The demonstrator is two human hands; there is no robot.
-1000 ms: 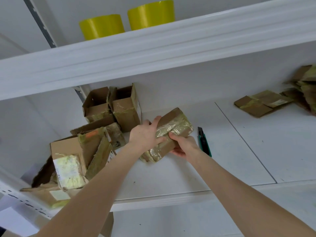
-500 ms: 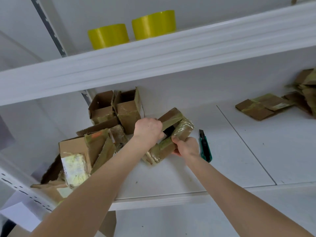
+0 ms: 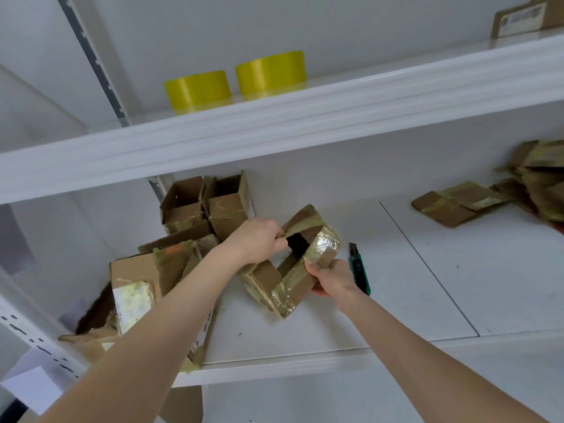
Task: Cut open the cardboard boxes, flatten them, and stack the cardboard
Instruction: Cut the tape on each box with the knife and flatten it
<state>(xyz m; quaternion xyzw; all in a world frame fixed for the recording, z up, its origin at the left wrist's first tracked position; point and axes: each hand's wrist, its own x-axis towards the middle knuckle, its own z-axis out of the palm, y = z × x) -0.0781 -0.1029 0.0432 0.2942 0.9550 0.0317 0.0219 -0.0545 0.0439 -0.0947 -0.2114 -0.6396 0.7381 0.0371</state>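
Observation:
A small taped cardboard box (image 3: 287, 288) sits tilted on the white shelf (image 3: 396, 300), its top pulled apart so a dark gap shows. My left hand (image 3: 259, 239) grips the upper flap at the box's left. My right hand (image 3: 331, 277) grips the taped right-hand flap from below. A green utility knife (image 3: 360, 271) lies on the shelf just right of my right hand, touched by neither hand. Flattened cardboard pieces (image 3: 457, 203) lie at the shelf's far right.
Several opened boxes (image 3: 210, 206) and torn cardboard (image 3: 137, 285) crowd the shelf's left end. Two yellow tape rolls (image 3: 235, 80) stand on the upper shelf, with a labelled box (image 3: 525, 16) at its right. A metal shelf upright (image 3: 91, 56) rises at the left.
My hands have pulled the box's two top flaps apart, widening the gap from closed to open. The view has tilted upward, showing more of the upper shelf.

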